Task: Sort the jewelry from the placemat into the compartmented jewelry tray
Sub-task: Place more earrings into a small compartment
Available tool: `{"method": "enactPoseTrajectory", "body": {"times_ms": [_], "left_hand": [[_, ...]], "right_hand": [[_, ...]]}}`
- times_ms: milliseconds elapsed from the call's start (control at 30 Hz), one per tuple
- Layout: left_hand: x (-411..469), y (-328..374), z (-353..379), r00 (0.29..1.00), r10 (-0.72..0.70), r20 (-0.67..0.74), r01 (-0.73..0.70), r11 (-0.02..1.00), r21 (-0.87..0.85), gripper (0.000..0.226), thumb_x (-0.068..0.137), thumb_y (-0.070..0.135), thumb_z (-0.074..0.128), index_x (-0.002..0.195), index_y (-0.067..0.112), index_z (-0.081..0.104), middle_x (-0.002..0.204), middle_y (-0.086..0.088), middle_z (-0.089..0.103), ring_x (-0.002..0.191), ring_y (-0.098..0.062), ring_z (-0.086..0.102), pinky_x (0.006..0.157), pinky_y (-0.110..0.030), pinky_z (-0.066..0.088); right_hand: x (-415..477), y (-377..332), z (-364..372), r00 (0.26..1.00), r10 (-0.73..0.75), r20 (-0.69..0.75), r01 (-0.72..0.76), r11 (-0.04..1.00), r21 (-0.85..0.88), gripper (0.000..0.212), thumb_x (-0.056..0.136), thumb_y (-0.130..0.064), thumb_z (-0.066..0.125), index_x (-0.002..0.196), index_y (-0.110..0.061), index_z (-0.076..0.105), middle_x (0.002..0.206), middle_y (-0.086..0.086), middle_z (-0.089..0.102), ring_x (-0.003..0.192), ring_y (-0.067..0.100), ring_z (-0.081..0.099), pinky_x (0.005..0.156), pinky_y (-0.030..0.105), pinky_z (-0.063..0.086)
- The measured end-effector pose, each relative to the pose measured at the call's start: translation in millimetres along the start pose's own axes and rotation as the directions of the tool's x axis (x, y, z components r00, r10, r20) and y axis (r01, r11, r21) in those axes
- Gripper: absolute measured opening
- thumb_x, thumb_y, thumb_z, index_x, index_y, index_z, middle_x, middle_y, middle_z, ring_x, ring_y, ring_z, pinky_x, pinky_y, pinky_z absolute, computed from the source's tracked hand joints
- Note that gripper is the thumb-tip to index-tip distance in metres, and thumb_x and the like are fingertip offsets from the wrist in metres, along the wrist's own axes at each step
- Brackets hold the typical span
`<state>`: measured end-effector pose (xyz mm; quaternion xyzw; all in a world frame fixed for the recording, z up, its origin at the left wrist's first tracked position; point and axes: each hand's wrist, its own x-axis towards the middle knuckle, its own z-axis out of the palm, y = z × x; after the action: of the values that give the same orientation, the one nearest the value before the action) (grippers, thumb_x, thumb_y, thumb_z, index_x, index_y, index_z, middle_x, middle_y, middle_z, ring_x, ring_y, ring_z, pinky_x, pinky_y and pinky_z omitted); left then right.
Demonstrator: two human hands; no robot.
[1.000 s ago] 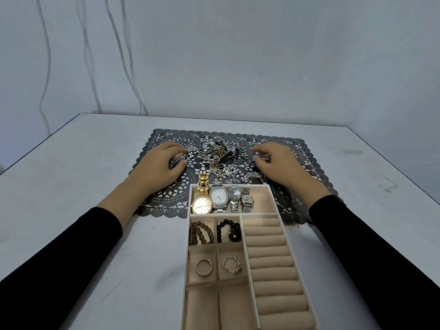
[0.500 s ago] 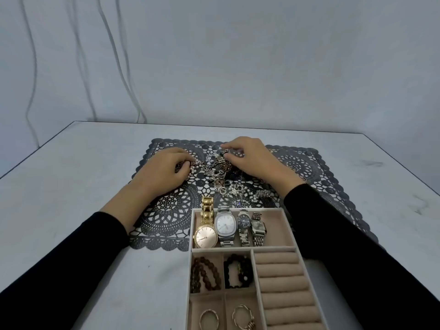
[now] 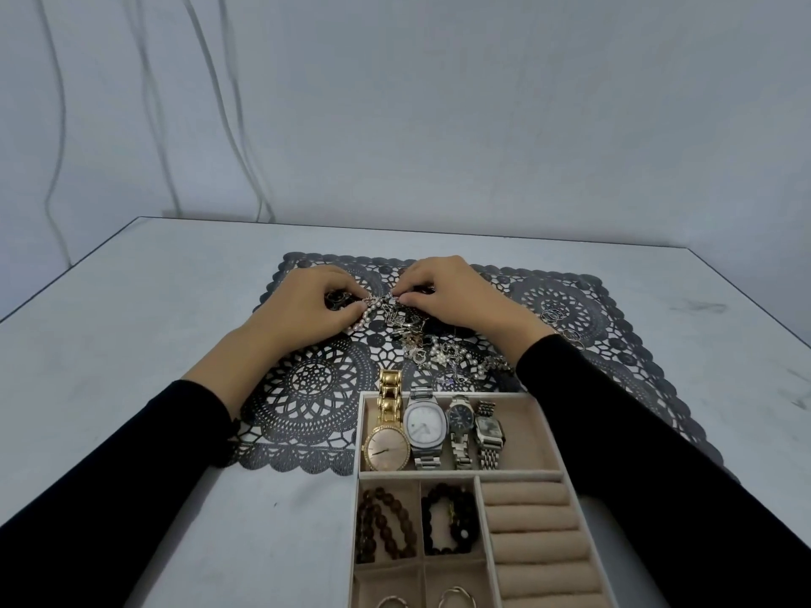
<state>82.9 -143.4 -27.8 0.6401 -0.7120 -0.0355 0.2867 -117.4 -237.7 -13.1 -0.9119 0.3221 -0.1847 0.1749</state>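
Quick note from my remote seat. Both hands were down on the black lace placemat [image 3: 307, 401], fingertips nearly meeting. Left hand [image 3: 307, 309] had its fingers [image 3: 346, 286] curled, thumb & index pinching a pale beaded strand [image 3: 365, 315] that ran out from under the thumb toward the wrist side. A dark lumpy piece [image 3: 337, 300] sat right under those fingertips, couldn't tell what it was.

Right hand [image 3: 458, 300] was curled too, fingers [image 3: 419, 280] nipping the top of the tangle of jewelry [image 3: 423, 344]: chains, pearls, dark bits. The rest of it trailed from the fingertips back along the right wrist. Couple of thin silver hoops [image 3: 554, 315] lay on the mat well off to the outer side of the right hand, apart from the pile.

Jewelry tray [image 3: 546, 414] sat wrist-side of both hands, btw the black sleeves, its far edge overlapping the mat. Far compartment held 4 watches side by side: gold watch [image 3: 387, 447] w/ its band poking over the rim, white-dial watch [image 3: 425, 425], dark-dial watch [image 3: 459, 418], small rectangular watch [image 3: 488, 432]. Next row: brown bead bracelets [image 3: 384, 526] & black bead bracelet [image 3: 450, 520], ring rolls [image 3: 531, 520] alongside. Nearest cells had metal rings [image 3: 456, 598], cut off by the frame edge.
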Motion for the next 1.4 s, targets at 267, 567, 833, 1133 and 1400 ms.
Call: {"method": "enactPoseTrajectory", "body": {"times_ms": [267, 567, 833, 1133, 1400], "left_hand": [[-2, 1, -1, 0.998, 0.063, 0.024, -0.064, 0.997, 0.032, 0.018, 0.088, 0.031, 0.069, 0.104, 0.024, 0.075, 0.11, 0.007, 0.067, 0.098, -0.005, 0.055, 0.082, -0.018, 0.036], [4, 2, -3, 0.996, 0.067, 0.067, -0.072, 0.994, 0.081, 0.018, 0.09, 0.032, 0.068, 0.104, 0.023, 0.075, 0.108, 0.004, 0.067, 0.101, -0.013, 0.06, 0.085, -0.026, 0.04], [0, 7, 0, 0.974, 0.216, 0.073, -0.228, 0.945, 0.233, 0.026, 0.098, 0.03, 0.054, 0.111, 0.014, 0.07, 0.105, -0.002, 0.066, 0.095, -0.019, 0.062, 0.08, -0.029, 0.044], [-4, 5, 1, 0.989, 0.12, -0.082, -0.11, 0.987, 0.12, 0.024, 0.1, 0.023, 0.051, 0.111, 0.01, 0.068, 0.105, -0.003, 0.07, 0.09, -0.016, 0.061, 0.079, -0.026, 0.043], [-4, 4, 3, 0.98, -0.028, -0.195, 0.02, 0.999, -0.041, 0.018, 0.098, 0.025, 0.057, 0.108, 0.017, 0.07, 0.092, 0.003, 0.072, 0.083, -0.013, 0.065, 0.079, -0.03, 0.052]], "right_hand": [[-1, 5, -3, 0.999, 0.031, 0.045, -0.031, 1.0, -0.002, 0.02, 0.093, -0.014, 0.06, 0.108, -0.018, 0.072, 0.117, -0.002, 0.067, 0.109, 0.013, 0.058, 0.093, 0.023, 0.042], [-3, 10, -9, 0.997, 0.064, 0.029, -0.066, 0.997, 0.051, 0.016, 0.088, -0.013, 0.067, 0.102, -0.019, 0.074, 0.111, -0.001, 0.068, 0.105, 0.012, 0.059, 0.091, 0.024, 0.045], [-6, 9, -11, 0.998, 0.059, 0.025, -0.061, 0.996, 0.064, 0.01, 0.086, -0.013, 0.069, 0.094, -0.017, 0.074, 0.097, 0.0, 0.069, 0.092, 0.014, 0.062, 0.085, 0.03, 0.051], [-11, 6, -14, 0.995, 0.102, 0.023, -0.104, 0.974, 0.203, 0.012, 0.083, -0.005, 0.067, 0.091, -0.011, 0.074, 0.083, -0.007, 0.068, 0.075, 0.004, 0.061, 0.077, 0.02, 0.052], [-10, 10, -13, 0.993, 0.121, 0.015, -0.12, 0.956, 0.269, 0.009, 0.082, -0.006, 0.071, 0.088, -0.012, 0.074, 0.086, 0.004, 0.073, 0.075, 0.006, 0.063, 0.076, 0.02, 0.052]]}}
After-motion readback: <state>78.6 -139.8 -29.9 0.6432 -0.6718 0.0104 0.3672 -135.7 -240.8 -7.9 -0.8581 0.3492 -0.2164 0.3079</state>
